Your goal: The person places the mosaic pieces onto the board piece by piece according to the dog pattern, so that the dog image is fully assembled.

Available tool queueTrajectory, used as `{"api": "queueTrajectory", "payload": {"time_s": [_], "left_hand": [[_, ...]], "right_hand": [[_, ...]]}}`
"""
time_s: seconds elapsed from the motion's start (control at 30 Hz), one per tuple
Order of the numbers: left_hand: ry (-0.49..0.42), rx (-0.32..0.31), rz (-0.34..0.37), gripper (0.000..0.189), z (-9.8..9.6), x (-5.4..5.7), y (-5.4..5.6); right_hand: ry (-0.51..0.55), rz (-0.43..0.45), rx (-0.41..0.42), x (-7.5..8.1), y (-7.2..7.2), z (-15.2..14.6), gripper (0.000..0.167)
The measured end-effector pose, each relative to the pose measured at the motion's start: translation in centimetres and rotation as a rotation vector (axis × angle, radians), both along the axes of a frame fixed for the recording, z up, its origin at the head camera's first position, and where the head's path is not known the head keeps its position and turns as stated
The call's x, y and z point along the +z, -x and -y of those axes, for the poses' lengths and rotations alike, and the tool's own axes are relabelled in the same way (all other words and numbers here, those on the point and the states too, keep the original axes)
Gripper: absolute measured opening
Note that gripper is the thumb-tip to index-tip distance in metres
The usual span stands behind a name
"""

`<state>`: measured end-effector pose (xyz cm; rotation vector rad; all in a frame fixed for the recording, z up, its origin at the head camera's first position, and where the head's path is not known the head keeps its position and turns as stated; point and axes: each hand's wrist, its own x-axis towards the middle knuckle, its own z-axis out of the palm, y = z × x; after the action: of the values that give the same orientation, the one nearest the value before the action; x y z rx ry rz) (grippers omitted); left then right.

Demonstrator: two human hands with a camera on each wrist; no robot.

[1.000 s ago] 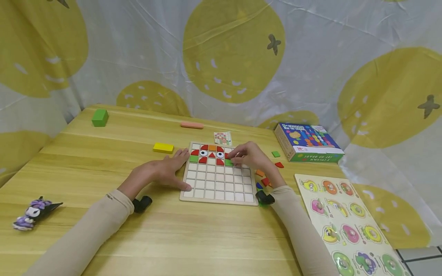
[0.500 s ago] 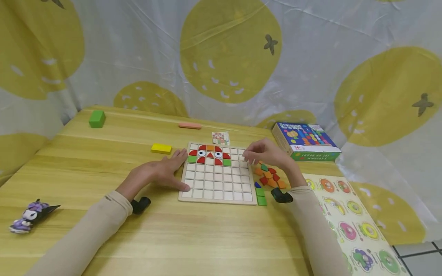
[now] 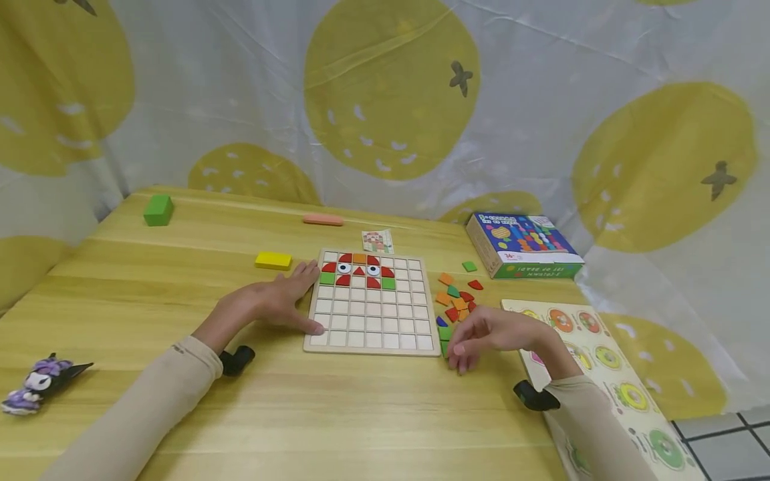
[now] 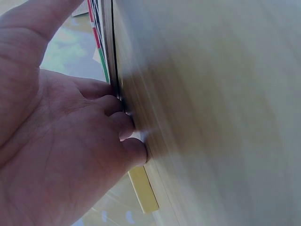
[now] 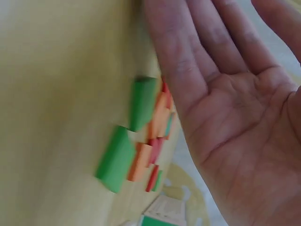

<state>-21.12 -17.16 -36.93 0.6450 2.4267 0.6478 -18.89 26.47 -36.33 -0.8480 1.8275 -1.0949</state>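
A wooden grid board (image 3: 373,309) lies flat in the middle of the table in the head view. Red, orange and green tiles with two eye pieces (image 3: 343,268) form a face across its far left part. My left hand (image 3: 273,298) rests along the board's left edge, thumb on the near left corner and fingers stretched toward the far side. Beyond the board's right edge, my right hand (image 3: 494,332) hangs low over green tiles (image 3: 445,333), its fingers loosely bent with nothing seen between them. The right wrist view shows green tiles (image 5: 115,160) beside extended fingers.
Loose orange, red and green tiles (image 3: 459,304) lie right of the board. A pattern card (image 3: 377,241) sits behind it. A fruit puzzle board (image 3: 607,357), a boxed toy (image 3: 523,246), a yellow block (image 3: 273,260), a green block (image 3: 159,210) and a figurine (image 3: 39,387) surround the work.
My right hand has let go of a red piece on the face's right side, then moved right and nearer to the green tiles. My left hand stays at the board's edge.
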Motion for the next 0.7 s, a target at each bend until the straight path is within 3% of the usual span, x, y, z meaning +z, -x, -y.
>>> {"api": "queueTrajectory", "payload": {"time_s": [0.07, 0.17, 0.5, 0.63, 0.7], "left_hand": [[0.002, 0.0, -0.003, 0.128, 0.1, 0.0, 0.0], [0.005, 0.0, -0.004, 0.128, 0.1, 0.0, 0.0], [0.003, -0.007, -0.003, 0.128, 0.0, -0.1, 0.0], [0.004, -0.006, -0.002, 0.127, 0.0, -0.1, 0.0], [0.003, -0.005, -0.001, 0.127, 0.0, -0.1, 0.0]], "right_hand": [[-0.002, -0.003, -0.019, -0.6, 0.1, 0.2, 0.024], [-0.029, -0.07, -0.129, -1.0, 1.1, 0.4, 0.025], [-0.074, -0.253, -0.499, -2.4, 6.9, 1.8, 0.024], [-0.075, -0.263, -0.553, -2.0, 8.1, 2.2, 0.026], [-0.073, -0.257, -0.529, -1.4, 7.9, 1.7, 0.028]]}}
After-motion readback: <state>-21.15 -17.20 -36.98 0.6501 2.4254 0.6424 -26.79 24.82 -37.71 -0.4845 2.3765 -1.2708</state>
